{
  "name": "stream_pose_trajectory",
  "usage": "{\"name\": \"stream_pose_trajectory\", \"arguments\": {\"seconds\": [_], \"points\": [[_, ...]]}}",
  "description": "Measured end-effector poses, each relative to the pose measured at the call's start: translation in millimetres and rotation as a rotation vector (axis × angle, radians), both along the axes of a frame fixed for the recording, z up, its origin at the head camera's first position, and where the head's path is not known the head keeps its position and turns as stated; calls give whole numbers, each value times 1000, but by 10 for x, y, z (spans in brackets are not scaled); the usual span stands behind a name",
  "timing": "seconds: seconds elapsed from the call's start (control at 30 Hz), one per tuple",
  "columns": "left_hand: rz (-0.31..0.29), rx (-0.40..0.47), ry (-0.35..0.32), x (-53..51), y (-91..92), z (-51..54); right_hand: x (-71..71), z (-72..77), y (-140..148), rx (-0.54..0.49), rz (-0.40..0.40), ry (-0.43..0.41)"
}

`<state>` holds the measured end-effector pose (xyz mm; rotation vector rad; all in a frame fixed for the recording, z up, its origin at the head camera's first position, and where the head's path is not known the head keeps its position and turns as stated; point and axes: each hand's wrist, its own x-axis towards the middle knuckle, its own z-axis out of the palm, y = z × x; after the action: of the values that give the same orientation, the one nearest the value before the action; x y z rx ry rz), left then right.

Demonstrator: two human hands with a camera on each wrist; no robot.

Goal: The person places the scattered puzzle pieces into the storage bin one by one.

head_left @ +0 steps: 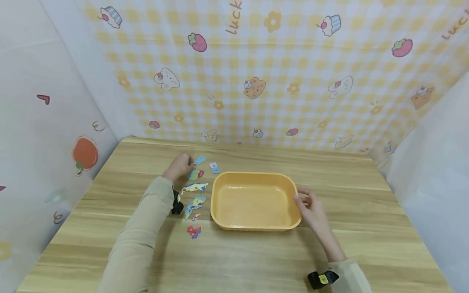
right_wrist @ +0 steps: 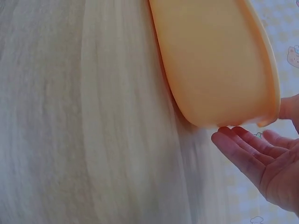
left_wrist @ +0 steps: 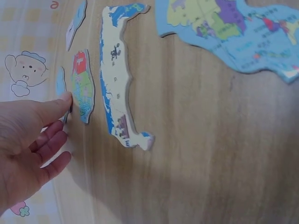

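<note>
My left hand (head_left: 179, 165) is at the far end of a column of thin, map-printed puzzle pieces. Its thumb and fingertip pinch the near end of a blue puzzle piece (head_left: 199, 160); part of that piece is hidden by the thumb in the left wrist view. Just in front lies a green and red piece (head_left: 196, 175), then a long cream and blue piece (left_wrist: 114, 74). My right hand (head_left: 311, 209) holds the right end of a yellow plastic tray (head_left: 253, 203), thumb at the rim and fingers against the outer wall. Nothing lies in the tray.
Left of the tray lie a white and blue piece (head_left: 214, 167), a larger blue and yellow piece (head_left: 195, 206), a small red one (head_left: 196, 217) and a red and blue one (head_left: 194, 231). A checked cloth (head_left: 238, 110) hangs behind the wooden table (head_left: 234, 260).
</note>
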<state>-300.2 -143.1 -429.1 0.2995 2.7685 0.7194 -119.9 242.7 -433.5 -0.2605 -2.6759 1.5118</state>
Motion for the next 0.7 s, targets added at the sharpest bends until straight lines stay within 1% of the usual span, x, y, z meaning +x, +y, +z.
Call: {"name": "stream_pose_trajectory", "arguments": {"seconds": [0.1, 0.17, 0.27, 0.33, 0.5, 0.6, 0.7], "points": [[-17, -43, 7, 24, 19, 40, 29, -19, -7, -22, -4, 5], [-37, -77, 12, 7, 28, 39, 42, -34, -8, -31, -11, 5], [-53, -84, 9, -18, 37, 32, 50, -56, -15, -27, -32, 22], [-52, -61, 15, -19, 38, 19, 50, -65, -27, -16, -49, 39], [-24, 30, 19, 11, 25, -8, 47, -73, -64, 2, -68, 84], [-9, 68, 21, 11, 6, -31, 44, -81, -74, 14, -78, 98], [10, 116, 23, 12, -5, -31, 40, -86, -75, 35, -87, 111]]}}
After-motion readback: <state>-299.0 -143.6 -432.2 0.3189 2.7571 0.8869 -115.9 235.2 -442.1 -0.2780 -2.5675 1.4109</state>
